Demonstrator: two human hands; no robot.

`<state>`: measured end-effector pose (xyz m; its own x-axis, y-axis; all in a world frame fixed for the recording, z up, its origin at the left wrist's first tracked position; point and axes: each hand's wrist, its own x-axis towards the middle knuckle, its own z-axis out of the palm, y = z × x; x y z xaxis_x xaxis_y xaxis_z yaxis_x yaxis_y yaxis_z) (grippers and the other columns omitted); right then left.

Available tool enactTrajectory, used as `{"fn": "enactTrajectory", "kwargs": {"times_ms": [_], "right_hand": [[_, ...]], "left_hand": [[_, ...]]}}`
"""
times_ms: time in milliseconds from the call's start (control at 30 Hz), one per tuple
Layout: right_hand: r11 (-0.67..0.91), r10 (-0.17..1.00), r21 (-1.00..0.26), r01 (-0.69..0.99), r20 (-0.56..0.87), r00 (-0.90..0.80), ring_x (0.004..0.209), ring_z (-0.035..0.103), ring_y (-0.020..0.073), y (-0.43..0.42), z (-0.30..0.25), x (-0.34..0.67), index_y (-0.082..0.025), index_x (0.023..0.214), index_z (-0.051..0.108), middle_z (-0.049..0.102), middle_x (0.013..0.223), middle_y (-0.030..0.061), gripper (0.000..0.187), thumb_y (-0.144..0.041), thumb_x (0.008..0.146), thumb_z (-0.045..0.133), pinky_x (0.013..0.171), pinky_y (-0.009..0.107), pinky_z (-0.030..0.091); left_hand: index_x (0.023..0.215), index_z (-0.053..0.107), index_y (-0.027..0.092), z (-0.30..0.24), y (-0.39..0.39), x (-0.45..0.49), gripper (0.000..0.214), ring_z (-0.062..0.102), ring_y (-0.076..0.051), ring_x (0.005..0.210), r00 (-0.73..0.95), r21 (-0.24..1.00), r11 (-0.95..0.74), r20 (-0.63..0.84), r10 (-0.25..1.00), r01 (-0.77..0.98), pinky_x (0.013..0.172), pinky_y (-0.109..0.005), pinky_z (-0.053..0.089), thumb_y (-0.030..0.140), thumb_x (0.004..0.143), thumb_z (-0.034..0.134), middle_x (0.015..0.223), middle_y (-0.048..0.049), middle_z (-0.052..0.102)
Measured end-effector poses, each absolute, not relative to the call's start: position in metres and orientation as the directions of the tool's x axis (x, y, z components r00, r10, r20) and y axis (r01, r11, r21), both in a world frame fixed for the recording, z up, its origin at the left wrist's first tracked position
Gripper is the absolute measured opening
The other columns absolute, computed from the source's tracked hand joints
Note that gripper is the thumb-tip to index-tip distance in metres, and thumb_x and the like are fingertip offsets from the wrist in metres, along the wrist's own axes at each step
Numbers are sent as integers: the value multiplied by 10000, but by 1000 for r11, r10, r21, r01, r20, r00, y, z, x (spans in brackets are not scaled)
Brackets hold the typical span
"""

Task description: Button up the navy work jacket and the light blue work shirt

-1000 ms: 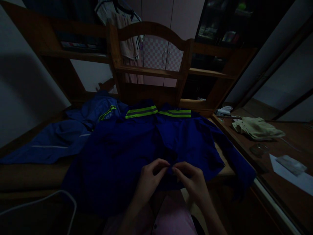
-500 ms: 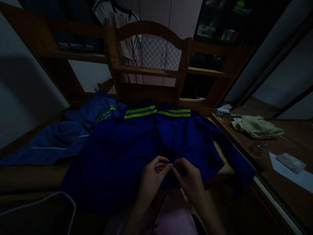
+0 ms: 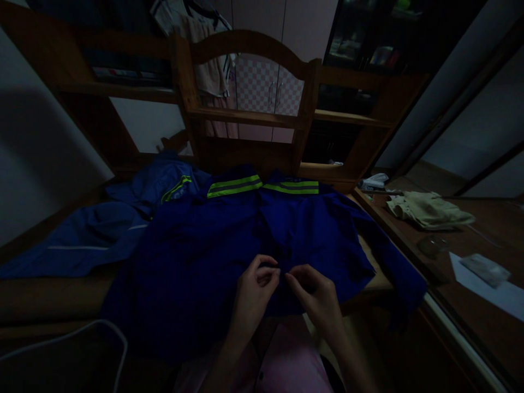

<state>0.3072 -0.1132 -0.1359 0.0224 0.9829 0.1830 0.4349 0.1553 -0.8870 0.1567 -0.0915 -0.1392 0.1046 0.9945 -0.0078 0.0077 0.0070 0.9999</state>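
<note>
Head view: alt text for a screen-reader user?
Left hand and right hand nearly meet over a spread dark blue garment with yellow-green striped bands; too dark to tell whether they grip it. Lighter blue garment at left, pale cloth at right.

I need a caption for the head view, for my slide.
Bare left hand and right hand, nearly touching, over a deep-blue fabric garment with yellow-green bands.
</note>
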Motion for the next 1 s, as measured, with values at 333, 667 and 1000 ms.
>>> {"fn": "enactTrajectory", "kwargs": {"times_ms": [333, 667, 1000], "right_hand": [[293, 955, -523, 801, 207, -214, 745, 515, 168, -117, -127, 302, -202, 893, 465, 534, 865, 37, 120, -138, 930, 371, 651, 273, 350], [195, 981, -863, 465, 163, -108, 736, 520, 127, -113, -128, 309, -190, 869, 531, 555, 790, -8, 201, -329, 964, 422, 652, 213, 379], [93, 991, -932, 350, 54, -119, 608, 470, 108, -109, -132, 318, -175, 817, 574, 497, 658, -28, 299, -429, 929, 465, 545, 202, 363]], "left_hand": [[1037, 538, 201, -139, -92, 157, 198, 655, -133, 806, 171, 998, -32, 24, 985, 45, 721, -215, 502, 244, 843, 532, 848, -10, 663], [1088, 565, 203, -138, -92, 152, 273, 654, -142, 861, 190, 994, -84, 70, 979, 67, 822, -250, 506, 179, 815, 554, 883, -16, 664], [1064, 614, 211, -138, -92, 152, 272, 662, -175, 848, 179, 998, -47, 38, 983, 45, 795, -260, 514, 249, 795, 614, 876, -31, 691]]}}
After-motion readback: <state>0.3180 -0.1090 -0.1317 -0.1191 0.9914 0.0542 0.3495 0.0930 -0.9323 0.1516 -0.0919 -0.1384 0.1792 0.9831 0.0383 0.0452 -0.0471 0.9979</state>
